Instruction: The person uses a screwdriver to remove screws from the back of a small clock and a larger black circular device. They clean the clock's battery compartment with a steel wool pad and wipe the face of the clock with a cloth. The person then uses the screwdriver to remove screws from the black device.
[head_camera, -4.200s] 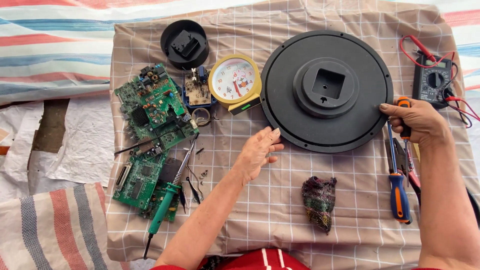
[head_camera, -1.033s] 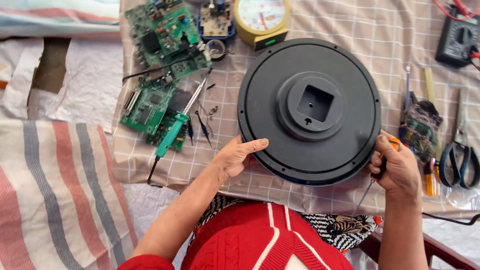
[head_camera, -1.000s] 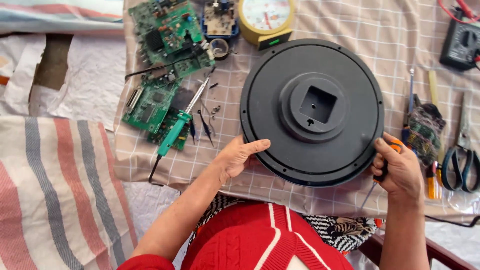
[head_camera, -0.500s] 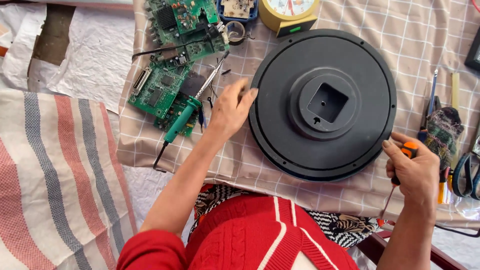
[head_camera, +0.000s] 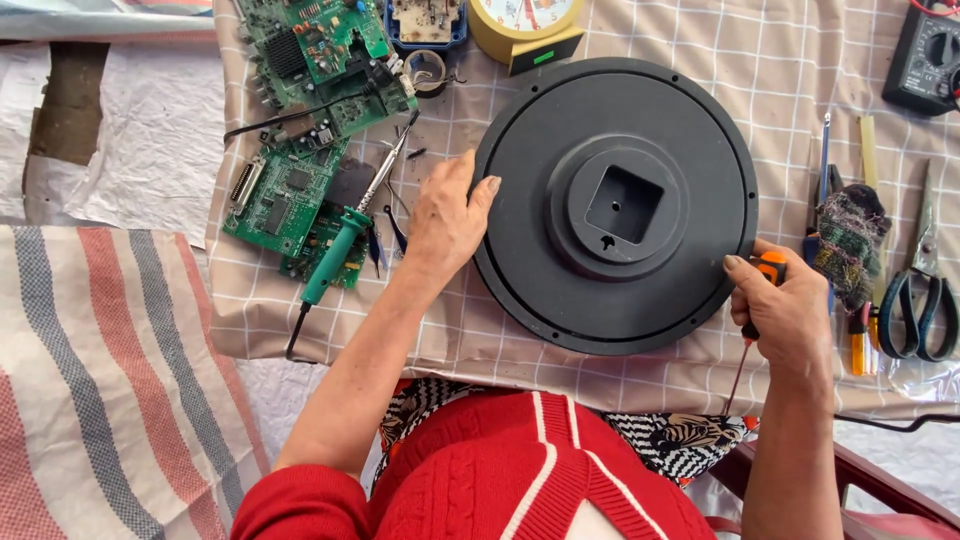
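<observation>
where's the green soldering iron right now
In the head view the green soldering iron lies on the checked cloth, overlapping the lower green circuit board, just beside the left hand.

I see the round black clock back (head_camera: 615, 205) lying face down on the checked cloth (head_camera: 700, 375). My left hand (head_camera: 447, 222) rests flat against its rim at nine o'clock. My right hand (head_camera: 790, 315), at four o'clock, touches the rim and has its grip closed around an orange-handled screwdriver (head_camera: 768, 268). A green soldering iron (head_camera: 335, 255) lies just beyond the left hand, over green circuit boards (head_camera: 285, 190).
</observation>
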